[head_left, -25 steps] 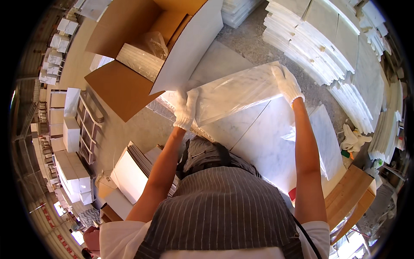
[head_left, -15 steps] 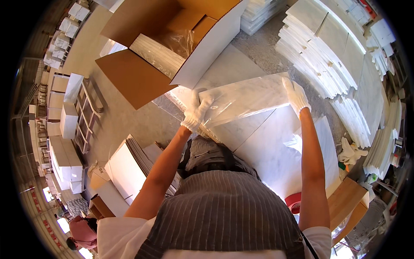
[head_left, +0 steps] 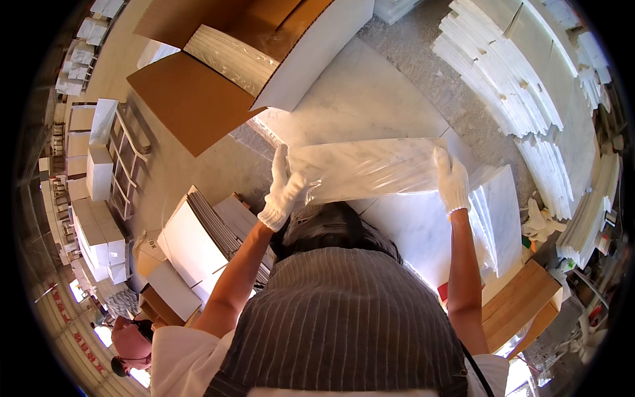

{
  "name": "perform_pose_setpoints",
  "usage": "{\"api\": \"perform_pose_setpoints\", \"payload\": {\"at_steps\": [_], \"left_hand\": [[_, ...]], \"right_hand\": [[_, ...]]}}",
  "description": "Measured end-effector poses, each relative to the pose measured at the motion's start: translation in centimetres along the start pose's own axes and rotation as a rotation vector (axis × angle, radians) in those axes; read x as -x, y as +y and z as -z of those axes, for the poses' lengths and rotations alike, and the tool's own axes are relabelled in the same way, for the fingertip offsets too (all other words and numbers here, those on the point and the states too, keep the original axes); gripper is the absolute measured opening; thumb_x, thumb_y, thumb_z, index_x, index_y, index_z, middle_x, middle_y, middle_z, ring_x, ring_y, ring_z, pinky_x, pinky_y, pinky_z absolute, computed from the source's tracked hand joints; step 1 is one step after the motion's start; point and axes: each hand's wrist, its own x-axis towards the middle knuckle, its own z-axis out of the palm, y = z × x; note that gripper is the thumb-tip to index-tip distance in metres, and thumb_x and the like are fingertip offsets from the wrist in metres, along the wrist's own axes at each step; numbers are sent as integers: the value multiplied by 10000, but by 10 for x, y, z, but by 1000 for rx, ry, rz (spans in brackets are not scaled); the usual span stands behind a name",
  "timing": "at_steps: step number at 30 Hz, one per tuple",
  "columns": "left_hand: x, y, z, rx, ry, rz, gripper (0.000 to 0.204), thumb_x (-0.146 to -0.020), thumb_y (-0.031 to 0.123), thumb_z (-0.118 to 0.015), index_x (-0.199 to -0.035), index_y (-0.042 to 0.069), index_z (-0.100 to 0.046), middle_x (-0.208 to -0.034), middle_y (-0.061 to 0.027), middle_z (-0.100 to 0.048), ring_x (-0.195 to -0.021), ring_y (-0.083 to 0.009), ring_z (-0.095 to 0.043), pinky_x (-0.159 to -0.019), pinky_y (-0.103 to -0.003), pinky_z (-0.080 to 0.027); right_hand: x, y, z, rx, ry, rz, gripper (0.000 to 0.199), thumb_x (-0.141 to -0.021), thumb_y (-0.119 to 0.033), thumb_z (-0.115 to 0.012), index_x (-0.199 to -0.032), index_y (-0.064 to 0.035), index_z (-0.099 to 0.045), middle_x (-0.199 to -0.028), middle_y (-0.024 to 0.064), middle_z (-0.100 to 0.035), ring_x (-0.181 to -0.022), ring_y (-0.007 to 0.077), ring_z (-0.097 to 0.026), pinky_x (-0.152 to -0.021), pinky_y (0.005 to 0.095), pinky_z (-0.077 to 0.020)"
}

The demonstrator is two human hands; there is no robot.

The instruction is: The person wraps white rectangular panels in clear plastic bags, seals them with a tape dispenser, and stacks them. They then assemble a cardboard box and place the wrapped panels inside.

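A long white marble tile (head_left: pixel 370 167), wrapped in clear plastic film, spans the space in front of my body. My left hand (head_left: pixel 284 188), in a white knit glove, grips its left end. At the other end my right hand (head_left: pixel 452 178), gloved the same way, closes on the edge. Beneath the tile lies a surface of large pale marble slabs (head_left: pixel 360 92). Beyond my left hand stands an opened carton (head_left: pixel 317 56), white outside and brown inside, holding a row of white tiles (head_left: pixel 231 59) under plastic.
Tall stacks of white tiles (head_left: pixel 503 73) rise at the right, with spare gloves (head_left: pixel 541 223) beside them. Flattened cartons (head_left: pixel 192 238) lean at the left, near a metal-framed cart (head_left: pixel 126 159). A wooden box (head_left: pixel 522 298) stands at lower right. Another person (head_left: pixel 132 344) is at lower left.
The wrapped tile and both hands have come closer to my body, and the tile's right end has dropped so it lies more level. The carton appears farther up and left.
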Motion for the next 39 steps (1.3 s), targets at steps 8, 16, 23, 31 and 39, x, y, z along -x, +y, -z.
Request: {"api": "perform_pose_setpoints", "payload": {"at_steps": [8,16,23,31,39], "left_hand": [[19,-8,45,321,-104,114,1110,-811,832,-480,-1577,89,-176,-1526,-131,-353,-1388,-294,-391,-1116,-440,-363],[28,40,16,-527,47,147,909,-718,474,-863,-1383,16,-448,-1188,-100,-599,-1059,-216,-593,-952,-368,-487],[13,28,22,-292,207,8,444,-832,168,-769,-1204,6,-589,-947,-13,-647,-877,-88,-591,-804,-261,-496],[5,-1,8,-72,369,-46,801,-869,282,-771,-1466,17,-308,-1248,-160,-559,-1093,-231,-583,-872,-345,-525],[-13,-3,7,-70,-29,161,1061,-881,573,-666,-1590,67,-60,-1500,-127,-395,-1374,-226,-385,-1152,-355,-292]], "right_hand": [[0,-12,4,-17,-4,-53,555,-977,-515,-489,-1036,4,-678,-969,275,-649,-914,447,-590,-833,450,-454],[-1,-6,1,-24,-4,-37,550,-979,-508,-489,-1065,-3,-690,-969,256,-668,-928,420,-614,-841,440,-459],[-4,3,-1,-27,-24,-40,545,-980,-505,-493,-1130,-23,-697,-1048,231,-687,-998,400,-622,-889,425,-461],[-2,-3,-1,-17,-9,-28,565,-983,-522,-467,-1158,-27,-677,-1110,223,-678,-1054,399,-611,-926,430,-446],[-8,7,6,102,-113,-3,664,-997,-594,-349,-1296,-51,-588,-1249,247,-617,-1173,440,-546,-988,457,-412]]}}
